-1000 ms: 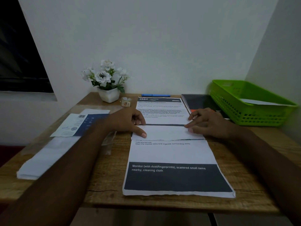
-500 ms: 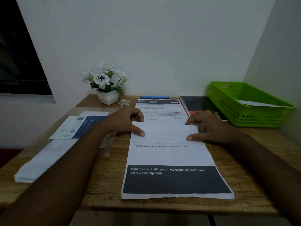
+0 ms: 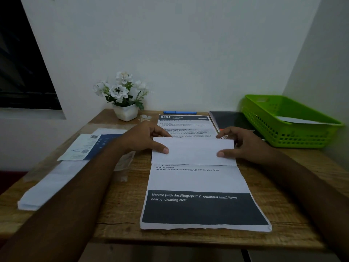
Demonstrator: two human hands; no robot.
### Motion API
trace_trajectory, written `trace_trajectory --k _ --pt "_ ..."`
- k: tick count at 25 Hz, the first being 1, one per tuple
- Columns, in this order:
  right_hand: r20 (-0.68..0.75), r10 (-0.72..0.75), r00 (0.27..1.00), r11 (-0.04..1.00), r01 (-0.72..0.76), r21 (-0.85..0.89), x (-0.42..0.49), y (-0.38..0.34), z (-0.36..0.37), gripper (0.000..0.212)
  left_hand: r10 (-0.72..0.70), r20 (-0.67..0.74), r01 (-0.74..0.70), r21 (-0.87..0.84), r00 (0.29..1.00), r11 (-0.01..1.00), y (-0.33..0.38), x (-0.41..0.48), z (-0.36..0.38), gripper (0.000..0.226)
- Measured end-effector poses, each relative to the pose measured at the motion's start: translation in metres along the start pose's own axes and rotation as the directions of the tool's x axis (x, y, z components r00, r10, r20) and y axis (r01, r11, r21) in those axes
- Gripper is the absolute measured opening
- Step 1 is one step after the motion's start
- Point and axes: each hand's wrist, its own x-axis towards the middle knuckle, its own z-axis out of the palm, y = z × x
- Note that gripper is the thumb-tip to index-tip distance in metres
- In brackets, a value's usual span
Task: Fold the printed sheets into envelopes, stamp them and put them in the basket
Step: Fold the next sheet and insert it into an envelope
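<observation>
Printed sheet (image 3: 198, 178) on desk (image 3: 117, 205), far flap folded toward 6 o'clock; left hand (image 3: 143, 138) and right hand (image 3: 243, 142) pinch its ends. Uneven thumb pressure risks a skewed crease.

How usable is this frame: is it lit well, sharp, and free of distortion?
Head view: dim, bluish, underexposed; the large print on the printed sheet is readable, but the smaller text of the sheet behind is soft; wide-angle bending at the edges; the paper stack on the left looks smeared; no glare.
</observation>
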Motion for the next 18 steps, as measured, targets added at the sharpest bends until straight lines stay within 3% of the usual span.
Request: trace_trajectory --k 2,6,12,18 --pt "-0.042 -0.017 0.999 0.998 0.02 0.062 0.002 0.004 0.002 0.062 -0.02 -0.005 0.02 -0.066 1.0 0.998 0.003 -0.002 -0.001 0.032" --pt "-0.115 0.044 0.992 0.947 -0.005 0.322 0.001 -0.003 0.003 0.031 -0.035 -0.062 0.019 -0.242 0.997 0.97 0.005 -0.004 -0.001 0.025" --pt "0.05 0.045 0.998 0.932 -0.06 0.359 -0.003 -0.006 0.001 0.043 -0.05 -0.12 0.007 -0.335 0.992 0.942 0.005 -0.004 -0.001 0.013" --pt "-0.033 0.08 0.996 0.839 -0.05 0.542 0.001 -0.002 0.002 0.038 -0.043 -0.18 -0.039 -0.427 0.983 0.903 0.011 -0.006 -0.003 0.021"
